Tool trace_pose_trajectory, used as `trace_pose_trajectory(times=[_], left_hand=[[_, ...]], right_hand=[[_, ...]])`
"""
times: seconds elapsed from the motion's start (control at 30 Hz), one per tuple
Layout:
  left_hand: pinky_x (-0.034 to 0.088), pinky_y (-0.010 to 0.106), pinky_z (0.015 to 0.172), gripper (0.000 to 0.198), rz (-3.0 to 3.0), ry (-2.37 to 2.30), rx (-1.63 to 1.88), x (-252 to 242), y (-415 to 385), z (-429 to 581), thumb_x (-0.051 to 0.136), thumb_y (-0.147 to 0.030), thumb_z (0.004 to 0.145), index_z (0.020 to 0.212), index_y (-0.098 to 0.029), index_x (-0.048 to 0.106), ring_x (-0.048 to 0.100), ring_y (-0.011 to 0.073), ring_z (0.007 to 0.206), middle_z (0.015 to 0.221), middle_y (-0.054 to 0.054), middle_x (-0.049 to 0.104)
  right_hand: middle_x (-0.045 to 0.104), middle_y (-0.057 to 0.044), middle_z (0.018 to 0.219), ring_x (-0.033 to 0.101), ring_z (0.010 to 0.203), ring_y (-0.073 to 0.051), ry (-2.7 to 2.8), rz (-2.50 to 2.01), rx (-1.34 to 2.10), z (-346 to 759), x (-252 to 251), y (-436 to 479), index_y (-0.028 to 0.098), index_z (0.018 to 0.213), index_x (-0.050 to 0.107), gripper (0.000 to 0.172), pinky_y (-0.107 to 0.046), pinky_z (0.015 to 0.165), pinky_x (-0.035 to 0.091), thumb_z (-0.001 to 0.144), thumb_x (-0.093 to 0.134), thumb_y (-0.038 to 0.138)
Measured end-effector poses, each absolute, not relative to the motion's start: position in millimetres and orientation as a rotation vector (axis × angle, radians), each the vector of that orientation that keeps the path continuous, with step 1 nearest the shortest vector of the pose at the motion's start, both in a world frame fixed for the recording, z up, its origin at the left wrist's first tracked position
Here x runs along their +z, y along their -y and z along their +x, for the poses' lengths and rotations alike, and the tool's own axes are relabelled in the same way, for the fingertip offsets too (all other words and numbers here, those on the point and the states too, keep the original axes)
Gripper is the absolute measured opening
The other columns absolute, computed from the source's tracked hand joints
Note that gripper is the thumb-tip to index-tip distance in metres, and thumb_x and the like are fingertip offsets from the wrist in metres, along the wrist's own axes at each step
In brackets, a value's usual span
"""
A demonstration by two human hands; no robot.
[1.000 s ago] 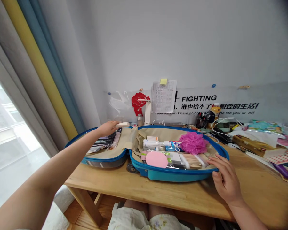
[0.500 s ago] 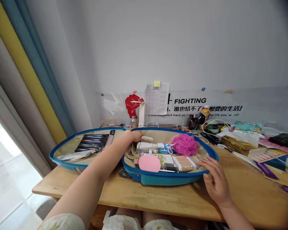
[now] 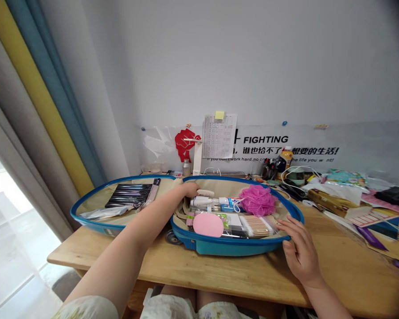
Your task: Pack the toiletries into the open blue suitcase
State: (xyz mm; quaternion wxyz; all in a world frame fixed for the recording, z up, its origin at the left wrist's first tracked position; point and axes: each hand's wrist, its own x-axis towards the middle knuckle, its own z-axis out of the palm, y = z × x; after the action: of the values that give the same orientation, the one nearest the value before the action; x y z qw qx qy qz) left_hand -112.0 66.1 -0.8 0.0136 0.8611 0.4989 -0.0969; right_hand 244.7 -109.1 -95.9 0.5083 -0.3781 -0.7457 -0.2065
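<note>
A blue suitcase (image 3: pixel 232 248) lies open on the wooden desk, its two halves side by side. My left hand (image 3: pixel 190 189) reaches into the back left of the right half, fingers curled at the end of a slim cream-coloured item (image 3: pixel 206 193) whose kind I cannot make out. My right hand (image 3: pixel 301 250) rests on the right front rim, fingers spread. Around them in this half are a pink bath puff (image 3: pixel 257 200), a white tube (image 3: pixel 201 202), a small blue bottle (image 3: pixel 226 208), a pink oval pad (image 3: pixel 208 225) and a pack of cotton swabs (image 3: pixel 256 226).
The left half holds a pack of dark slender items (image 3: pixel 128 196) and a clear plastic bag (image 3: pixel 106 212). Papers, cables and packets clutter the desk's right side, near a brown pouch (image 3: pixel 330 202). A drink bottle (image 3: pixel 285 158) and a white lamp (image 3: pixel 197 157) stand against the wall.
The view has shifted slightly, so everything sits a little further right. Both hands keep nearly the same places at the suitcase.
</note>
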Motion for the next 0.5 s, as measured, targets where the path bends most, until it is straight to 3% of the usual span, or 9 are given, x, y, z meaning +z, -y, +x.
trace_pose_trajectory(times=[0.3, 0.5], left_hand=[[0.052, 0.043, 0.088, 0.032, 2.641, -1.551, -0.144, 6, -58, -111, 0.055, -0.037, 0.093, 0.118, -0.018, 0.058, 0.060, 0.0206, 0.103, 0.121, 0.009, 0.059], [0.048, 0.048, 0.096, 0.035, 2.626, -1.687, 0.162, 45, -50, -153, 0.055, -0.037, 0.093, 0.122, -0.019, 0.056, 0.056, 0.0238, 0.113, 0.129, 0.010, 0.055]], right_hand=[[0.065, -0.011, 0.111, 0.055, 0.118, -0.029, 1.800, -0.922, -0.502, 245, -96, 109, 0.022, 0.111, 0.060, 0.031, -0.052, 0.099, 0.045, 0.093, 0.039, 0.035], [0.065, -0.011, 0.111, 0.054, 0.118, -0.029, 1.811, -0.898, -0.504, 245, -95, 110, 0.021, 0.111, 0.060, 0.030, -0.051, 0.099, 0.045, 0.093, 0.039, 0.034]])
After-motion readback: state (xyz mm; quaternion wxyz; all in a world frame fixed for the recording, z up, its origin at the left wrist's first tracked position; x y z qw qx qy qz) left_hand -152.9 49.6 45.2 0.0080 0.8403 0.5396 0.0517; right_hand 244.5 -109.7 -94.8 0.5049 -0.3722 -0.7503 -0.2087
